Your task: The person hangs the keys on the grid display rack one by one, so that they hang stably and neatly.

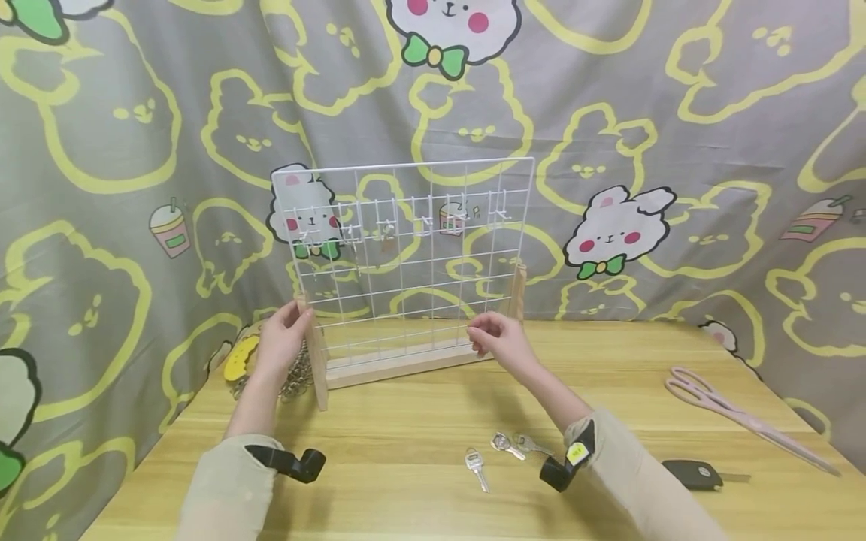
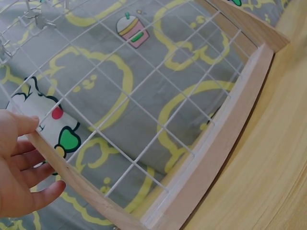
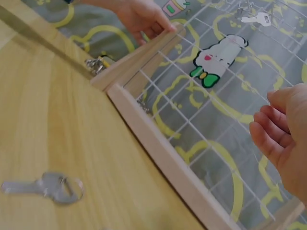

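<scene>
A white wire grid rack with a wooden base (image 1: 406, 366) stands on the table. My left hand (image 1: 280, 338) grips its left wooden side post (image 2: 72, 179), thumb on the near side and fingers around the back. In front of the grid's lower right part, my right hand (image 1: 499, 340) is raised with fingers loosely curled and nothing in it. White hooks (image 1: 386, 227) line the upper grid. From one hangs a silver key (image 3: 259, 19). Another silver key (image 1: 476, 472) lies on the table in front, beside two more keys (image 1: 507, 445) near my right forearm.
To the right lie a black car key (image 1: 693, 475) and pink scissors (image 1: 727, 409). Behind the left post sits a yellow item (image 1: 241, 359) with a heap of metal rings or chains (image 1: 295, 378). A grey patterned curtain (image 1: 609, 75) hangs behind the table.
</scene>
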Motion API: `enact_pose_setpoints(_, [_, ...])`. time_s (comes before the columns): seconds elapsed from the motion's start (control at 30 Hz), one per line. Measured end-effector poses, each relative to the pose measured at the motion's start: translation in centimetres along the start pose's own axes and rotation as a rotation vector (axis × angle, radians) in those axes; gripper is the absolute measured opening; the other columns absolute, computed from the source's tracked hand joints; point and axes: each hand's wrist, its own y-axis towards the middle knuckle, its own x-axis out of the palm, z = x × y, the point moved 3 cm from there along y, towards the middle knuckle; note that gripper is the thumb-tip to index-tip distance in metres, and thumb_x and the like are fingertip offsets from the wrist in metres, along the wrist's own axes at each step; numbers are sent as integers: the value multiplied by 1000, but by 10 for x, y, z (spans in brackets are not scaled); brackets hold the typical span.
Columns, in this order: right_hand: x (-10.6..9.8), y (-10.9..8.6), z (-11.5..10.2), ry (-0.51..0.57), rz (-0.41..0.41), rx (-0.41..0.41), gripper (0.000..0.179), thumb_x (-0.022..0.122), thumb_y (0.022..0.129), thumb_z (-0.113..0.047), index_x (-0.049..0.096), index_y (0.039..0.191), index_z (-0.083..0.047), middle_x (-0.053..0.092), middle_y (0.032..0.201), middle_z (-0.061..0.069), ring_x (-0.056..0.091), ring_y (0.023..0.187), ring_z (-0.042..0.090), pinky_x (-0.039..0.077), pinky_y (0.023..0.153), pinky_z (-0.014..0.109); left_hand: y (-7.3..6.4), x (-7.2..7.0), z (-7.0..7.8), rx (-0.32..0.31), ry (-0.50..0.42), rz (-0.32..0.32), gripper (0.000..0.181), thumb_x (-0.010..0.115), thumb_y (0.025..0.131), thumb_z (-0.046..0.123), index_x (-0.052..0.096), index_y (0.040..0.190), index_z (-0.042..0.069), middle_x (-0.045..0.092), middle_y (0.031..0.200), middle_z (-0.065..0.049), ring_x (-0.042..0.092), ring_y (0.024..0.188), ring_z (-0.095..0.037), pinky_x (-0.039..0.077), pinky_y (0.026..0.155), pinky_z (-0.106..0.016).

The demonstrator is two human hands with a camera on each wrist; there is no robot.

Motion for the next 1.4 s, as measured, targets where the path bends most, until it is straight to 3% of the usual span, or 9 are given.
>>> enact_pose_setpoints(0.13, [-10,-12,9,-7,-19,34,23,62,87,-5,57,102,12,63,81,14,59,67,16,55,60,27,-1,-1,-1,1,-6,5,65,44,98,34,16,147,1,22,149,-21,23,136,-33,23,111,-42])
enact_pose_setpoints(0.37, [-23,-40,22,-64,-112,87,26,64,85,-6,56,103,11,61,87,22,59,73,18,56,67,29,0,-1,-1,10,-9,10,64,45,98,31,18,146,0,25,148,-22,26,134,-34,23,111,-43])
enact_pose_setpoints(0.57, [-27,-65,31,-97,-200,113,28,64,85,-8,56,105,11,61,93,24,61,82,28,54,75,28,0,-1,0,24,-3,2,63,44,99,31,18,146,-1,25,147,-23,26,134,-35,24,110,-43])
enact_pose_setpoints(0.77, [-16,-84,36,-108,-299,122,34,65,84,-8,54,108,14,61,90,12,59,83,22,53,73,25,1,-1,0,36,-8,0,62,44,98,32,19,146,-1,27,146,-23,27,134,-35,25,110,-43])
enact_pose_setpoints(1.0, [6,-96,40,-53,-405,171,29,63,80,1,55,105,14,61,89,12,58,80,19,54,69,23,1,0,0,19,-6,-4,63,44,99,32,18,146,0,25,147,-23,25,135,-34,25,110,-43])
enact_pose_setpoints(1.2, [18,-101,45,-44,-412,216,26,64,79,2,58,101,13,61,85,11,57,76,17,53,64,20,0,0,1,17,-6,-2,62,44,99,31,19,146,0,26,147,-23,26,134,-34,25,110,-43])
enact_pose_setpoints(1.4, [23,-101,46,-166,-425,176,22,67,78,0,63,99,5,62,86,7,57,73,14,51,58,20,0,0,1,14,-8,0,62,44,99,31,19,146,0,26,147,-22,26,134,-34,26,110,-43])
